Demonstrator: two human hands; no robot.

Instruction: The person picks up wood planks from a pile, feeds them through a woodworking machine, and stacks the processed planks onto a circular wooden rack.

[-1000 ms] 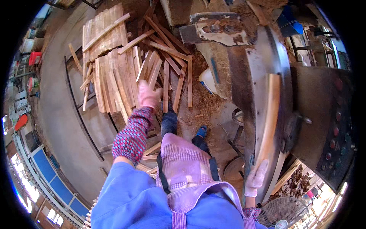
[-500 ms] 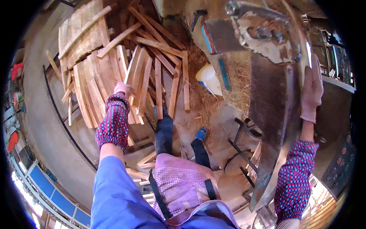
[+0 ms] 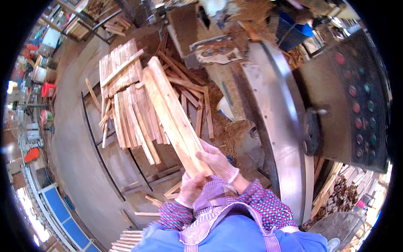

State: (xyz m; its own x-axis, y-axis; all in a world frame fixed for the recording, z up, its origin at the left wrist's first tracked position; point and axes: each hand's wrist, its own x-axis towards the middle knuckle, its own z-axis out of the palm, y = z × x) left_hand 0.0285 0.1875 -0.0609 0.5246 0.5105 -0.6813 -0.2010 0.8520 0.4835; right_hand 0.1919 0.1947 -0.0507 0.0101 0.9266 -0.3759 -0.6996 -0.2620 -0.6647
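Evidently, a close set of long, pale wooden boards (image 3: 174, 115) is held in front of the body by both gloved hands, slanted so that the far ends are pointed up and to the left; how many boards are gripped cannot be told. The near end is clasped by the left hand (image 3: 193, 187), its fingers clamped on the wood. The right side, just above that end, is grasped by the right hand (image 3: 218, 161), with the thumb laid over the top face and the fingers closed on the edge; their undersides are hidden.

Beyond the boards and to their left, a stack of wooden strips (image 3: 126, 119) is carried by a low black frame (image 3: 89, 125), with one strip (image 3: 121, 69) laid slantwise across its farther part. More loose strips (image 3: 209, 113) are strewn to the right of the stack, partly covered in view by the held boards. On the right side, a long metal machine bed (image 3: 287, 159) is seen, well apart from the hands, and beside it a dark control panel (image 3: 342, 105) is fitted with round red and green buttons. A fan (image 3: 338, 227) is partly seen at the lower right.
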